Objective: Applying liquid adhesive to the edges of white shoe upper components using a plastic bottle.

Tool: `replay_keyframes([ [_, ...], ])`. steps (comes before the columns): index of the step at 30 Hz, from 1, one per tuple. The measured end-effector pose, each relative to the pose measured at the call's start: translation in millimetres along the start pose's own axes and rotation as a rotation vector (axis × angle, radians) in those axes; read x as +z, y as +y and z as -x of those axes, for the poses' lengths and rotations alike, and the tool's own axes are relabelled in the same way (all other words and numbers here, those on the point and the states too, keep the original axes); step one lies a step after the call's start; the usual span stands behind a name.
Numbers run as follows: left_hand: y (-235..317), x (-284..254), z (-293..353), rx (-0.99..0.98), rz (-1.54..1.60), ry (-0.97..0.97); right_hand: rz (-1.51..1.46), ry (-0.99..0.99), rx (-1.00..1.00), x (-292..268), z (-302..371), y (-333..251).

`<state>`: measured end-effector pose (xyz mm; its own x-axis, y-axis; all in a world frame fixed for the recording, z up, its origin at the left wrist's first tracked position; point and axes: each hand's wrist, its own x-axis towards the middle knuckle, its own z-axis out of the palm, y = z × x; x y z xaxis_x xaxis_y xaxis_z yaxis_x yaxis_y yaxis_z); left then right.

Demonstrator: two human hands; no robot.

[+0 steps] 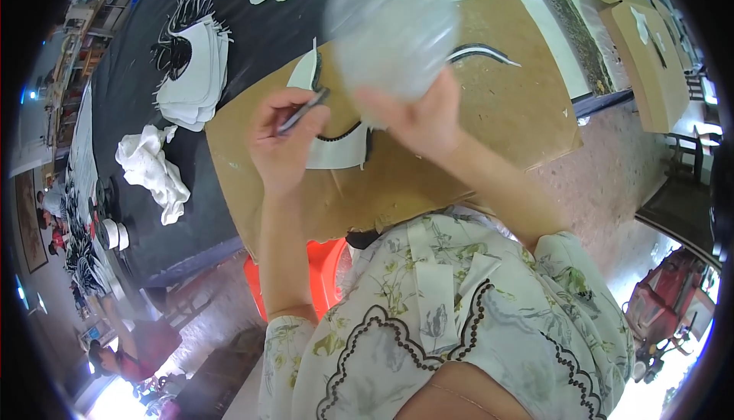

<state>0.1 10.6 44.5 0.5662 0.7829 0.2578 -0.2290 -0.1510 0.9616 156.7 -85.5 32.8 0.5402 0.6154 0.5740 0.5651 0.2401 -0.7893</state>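
My left hand (284, 133) is closed in a pinch on a small dark grey strip-like piece (304, 109), too small to make out fully. My right hand (420, 118) grips the lower end of a translucent, whitish plastic container (391, 26), smeared by motion. A white curved cut piece (340, 150) with a dark beaded-looking inner edge lies under and between my hands on a brown cardboard sheet (520, 110). Its upper part shows beyond my left fingers. To the right of the container, a narrow curved black-and-white strip (483, 53) rests on the cardboard.
Stacked white curved pieces with black strands (197, 72) lie on the black tabletop (115, 103) at left, near a crumpled white cloth (155, 174). An open cardboard box (642, 61) stands at right. Below the table edge is a red stool (325, 275). Another person (141, 347) is at lower left.
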Motion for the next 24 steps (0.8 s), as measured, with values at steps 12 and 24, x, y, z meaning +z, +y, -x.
replay_keyframes([
  [12, 12, -20, -7, -0.15, 0.12, 0.271, -0.041, -0.211, -0.291, 16, 28, -37],
  [24, 15, -36, -6, -0.224, 0.072, -0.101, -0.61, 0.533, 0.457, -95, -79, 49],
])
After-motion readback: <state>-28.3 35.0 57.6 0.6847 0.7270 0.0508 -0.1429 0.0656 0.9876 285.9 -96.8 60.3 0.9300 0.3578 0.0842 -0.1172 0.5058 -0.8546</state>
